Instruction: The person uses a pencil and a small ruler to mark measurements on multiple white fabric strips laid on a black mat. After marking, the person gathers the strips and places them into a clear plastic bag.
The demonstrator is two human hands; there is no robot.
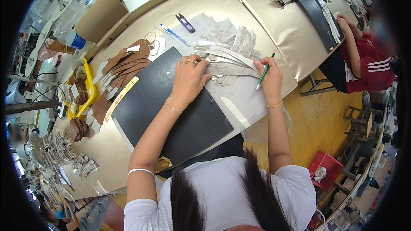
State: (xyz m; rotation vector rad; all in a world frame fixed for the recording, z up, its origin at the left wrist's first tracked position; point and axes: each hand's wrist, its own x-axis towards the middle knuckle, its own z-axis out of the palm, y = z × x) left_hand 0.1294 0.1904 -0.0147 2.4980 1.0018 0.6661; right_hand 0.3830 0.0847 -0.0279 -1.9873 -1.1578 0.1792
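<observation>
A pile of pale grey fabric strips [231,58] lies fanned out on the table in front of me. My left hand [188,75] rests at the left ends of the top strips, its fingers curled and closed on them. At the right ends, my right hand [270,77] holds a green pencil [261,78] slanted between its fingers. Its thumb and fingertips also touch the end of a strip. Beneath my left forearm lies a black board [171,124], with a pale ruler-like strip [121,98] along its left edge.
Purple thread snips [185,22] and a blue-white pen [175,35] lie beyond the strips. Brown pieces [128,63] and a yellow basket [91,87] are at the left. A brown roll [102,16] stands behind. A co-worker in red [368,62] sits at the right, above a red crate [327,169].
</observation>
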